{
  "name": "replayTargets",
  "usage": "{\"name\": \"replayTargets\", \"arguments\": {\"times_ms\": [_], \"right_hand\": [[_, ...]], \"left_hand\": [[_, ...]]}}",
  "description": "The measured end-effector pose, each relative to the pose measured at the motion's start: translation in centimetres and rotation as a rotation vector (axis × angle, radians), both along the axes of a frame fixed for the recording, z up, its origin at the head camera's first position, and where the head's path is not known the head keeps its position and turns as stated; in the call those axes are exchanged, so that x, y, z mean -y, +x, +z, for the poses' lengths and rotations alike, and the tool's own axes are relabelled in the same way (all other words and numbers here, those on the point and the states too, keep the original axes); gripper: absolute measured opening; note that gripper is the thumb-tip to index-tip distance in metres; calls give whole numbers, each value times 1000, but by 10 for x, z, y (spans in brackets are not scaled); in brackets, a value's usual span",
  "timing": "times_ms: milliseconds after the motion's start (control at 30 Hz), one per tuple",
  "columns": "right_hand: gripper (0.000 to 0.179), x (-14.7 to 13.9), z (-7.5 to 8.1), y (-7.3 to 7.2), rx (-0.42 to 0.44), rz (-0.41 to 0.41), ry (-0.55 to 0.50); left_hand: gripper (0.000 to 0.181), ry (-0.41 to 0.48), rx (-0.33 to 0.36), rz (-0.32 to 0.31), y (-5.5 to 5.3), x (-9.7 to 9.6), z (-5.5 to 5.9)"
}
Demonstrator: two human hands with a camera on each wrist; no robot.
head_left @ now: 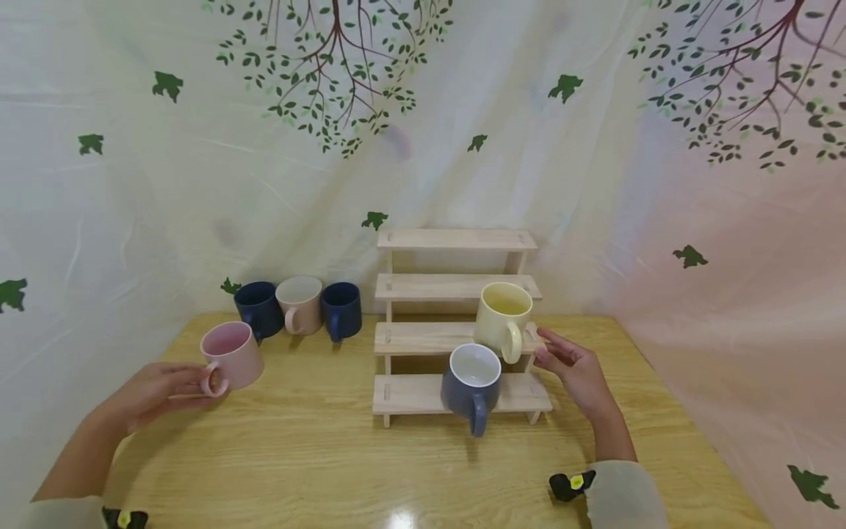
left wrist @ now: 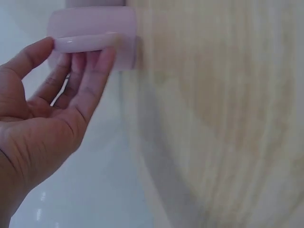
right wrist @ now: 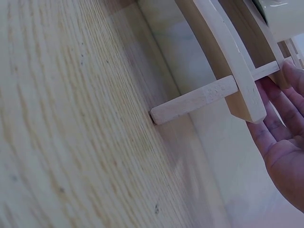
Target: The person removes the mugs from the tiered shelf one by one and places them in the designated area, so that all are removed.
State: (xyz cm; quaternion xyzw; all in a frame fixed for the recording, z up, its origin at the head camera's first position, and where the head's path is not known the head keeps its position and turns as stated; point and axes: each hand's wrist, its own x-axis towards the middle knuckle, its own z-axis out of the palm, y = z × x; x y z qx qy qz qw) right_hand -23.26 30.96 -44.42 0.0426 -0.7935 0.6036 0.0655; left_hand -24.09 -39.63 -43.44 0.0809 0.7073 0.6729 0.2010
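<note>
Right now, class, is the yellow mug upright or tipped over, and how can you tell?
Upright: in the head view, the yellow mug stands on the wooden rack, its mouth facing up.

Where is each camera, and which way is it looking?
Head: worn on the head, facing forward and down at the pink mug, wooden stand, left hand, right hand and both sleeves.
Left wrist: worn there, looking along the left hand, whose fingers hold the pink mug's handle.
Right wrist: worn there, looking at the right hand gripping the wooden stand's end.
Head and left wrist both show the pink mug.
</note>
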Motion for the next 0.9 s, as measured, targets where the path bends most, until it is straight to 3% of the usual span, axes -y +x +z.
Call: {"name": "replayTargets", "arguments": {"times_ms": [100, 200, 267, 333, 533, 633, 800, 900], "right_hand": [[59, 1, 0, 1, 6, 0, 17], [59, 1, 0, 2, 17, -11, 32], [59, 1, 0, 1, 24, -11, 41], [59, 1, -1, 1, 25, -9, 43], [58, 2, -1, 1, 20, -12, 47], [58, 2, -1, 2, 29, -15, 44], [58, 1, -2, 3, 40, -21, 51], [58, 2, 0, 4, 41, -23, 58]], "left_hand": [[22, -135, -42, 64, 0, 4, 9], [23, -220, -75, 170, 2, 3, 20], [31, -272, -104, 231, 4, -1, 29], [42, -324, -131, 251, 7, -8, 37], [55, -466, -247, 230, 11, -36, 55], [56, -514, -266, 195, 11, -50, 60], [56, -550, -307, 138, 12, -76, 71], [52, -551, -365, 131, 12, -90, 75]]}}
